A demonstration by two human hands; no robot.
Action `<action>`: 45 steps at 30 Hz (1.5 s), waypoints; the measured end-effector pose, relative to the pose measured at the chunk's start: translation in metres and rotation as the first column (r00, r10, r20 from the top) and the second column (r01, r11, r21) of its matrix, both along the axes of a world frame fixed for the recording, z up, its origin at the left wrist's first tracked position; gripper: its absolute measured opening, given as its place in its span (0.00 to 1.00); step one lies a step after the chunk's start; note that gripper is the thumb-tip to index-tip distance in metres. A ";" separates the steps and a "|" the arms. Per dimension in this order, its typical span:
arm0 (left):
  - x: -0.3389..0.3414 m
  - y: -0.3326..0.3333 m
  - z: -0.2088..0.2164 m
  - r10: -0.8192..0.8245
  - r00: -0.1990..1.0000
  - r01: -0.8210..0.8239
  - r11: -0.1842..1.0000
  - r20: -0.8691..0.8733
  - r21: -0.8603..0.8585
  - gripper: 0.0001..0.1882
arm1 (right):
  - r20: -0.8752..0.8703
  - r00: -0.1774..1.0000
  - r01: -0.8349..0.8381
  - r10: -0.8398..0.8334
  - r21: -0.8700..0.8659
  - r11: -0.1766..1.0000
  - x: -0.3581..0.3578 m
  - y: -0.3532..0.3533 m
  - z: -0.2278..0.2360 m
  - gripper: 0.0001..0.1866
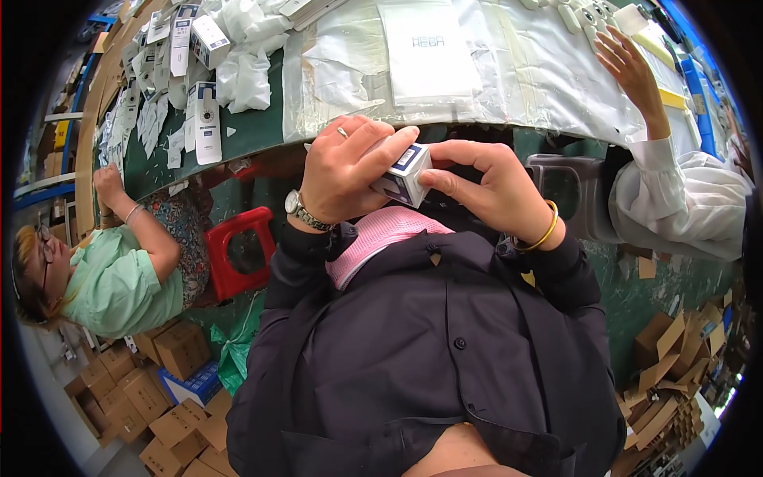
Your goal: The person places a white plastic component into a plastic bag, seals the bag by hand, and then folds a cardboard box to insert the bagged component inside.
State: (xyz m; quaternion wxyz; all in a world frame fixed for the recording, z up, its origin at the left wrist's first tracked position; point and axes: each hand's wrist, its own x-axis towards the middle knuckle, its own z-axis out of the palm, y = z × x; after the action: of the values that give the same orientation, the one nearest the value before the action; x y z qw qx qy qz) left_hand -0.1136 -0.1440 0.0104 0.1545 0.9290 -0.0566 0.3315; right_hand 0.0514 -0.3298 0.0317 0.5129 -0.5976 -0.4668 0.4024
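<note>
I hold a small white and blue carton (403,176) between both hands, close to my chest and just below the edge of the green table (254,127). My left hand (346,171), with a wristwatch and a ring, wraps over the carton's left side with the fingertips on its top. My right hand (493,187), with a gold bangle at the wrist, pinches the carton's right end with thumb and fingers. Most of the carton's left part is hidden under my left fingers.
Clear plastic sheets and a white flat bag (425,52) lie on the table, with several white cartons (205,119) at the left. A person in a green top (119,278) sits left; another person's white sleeve (675,191) reaches in at right. A red stool (238,250), cardboard boxes (159,397).
</note>
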 end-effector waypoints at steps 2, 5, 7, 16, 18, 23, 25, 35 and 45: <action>0.001 -0.003 0.000 0.017 1.000 -0.017 1.000 -0.021 -0.003 0.34 | 0.043 0.999 0.008 -0.008 0.006 1.000 -0.002 -0.001 -0.001 0.13; 0.000 -0.005 -0.001 0.034 0.999 -0.034 0.999 -0.039 0.001 0.34 | 0.132 0.991 0.021 -0.025 0.025 0.999 -0.004 -0.002 -0.003 0.13; -0.001 -0.006 -0.002 0.053 0.997 -0.053 0.999 -0.053 0.014 0.34 | 0.151 0.988 0.044 -0.044 0.006 0.999 -0.004 -0.002 -0.006 0.12; -0.002 -0.011 0.000 0.079 0.994 -0.077 0.996 -0.081 0.036 0.35 | -0.006 0.988 0.152 -0.152 0.081 0.985 -0.009 0.002 -0.023 0.14; -0.002 -0.012 -0.001 0.086 0.993 -0.083 0.996 -0.081 0.044 0.35 | 0.021 0.989 0.145 -0.146 0.039 0.989 -0.009 0.002 -0.020 0.13; -0.002 -0.013 0.001 0.106 0.987 -0.099 0.993 -0.122 0.065 0.35 | 0.118 0.981 0.160 -0.156 -0.024 0.987 -0.010 0.002 -0.019 0.12; 0.000 -0.016 0.003 0.123 0.986 -0.117 0.991 -0.112 0.061 0.34 | 0.140 0.975 0.174 -0.171 -0.012 0.985 -0.012 0.003 -0.021 0.11; 0.005 -0.019 0.000 0.238 0.965 -0.232 0.971 -0.115 0.059 0.34 | 0.344 0.894 0.247 -0.287 0.155 0.956 -0.013 0.012 -0.021 0.12; -0.005 0.003 0.014 0.197 0.954 -0.235 0.959 -0.224 -0.156 0.35 | 0.060 0.952 0.284 -0.299 0.180 0.942 0.008 0.012 -0.014 0.20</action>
State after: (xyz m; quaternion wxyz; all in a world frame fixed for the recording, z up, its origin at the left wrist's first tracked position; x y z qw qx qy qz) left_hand -0.1189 -0.1412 0.0239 0.2060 0.9409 0.0924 0.2523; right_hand 0.0591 -0.3174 0.0173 0.5950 -0.6313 -0.4273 0.2547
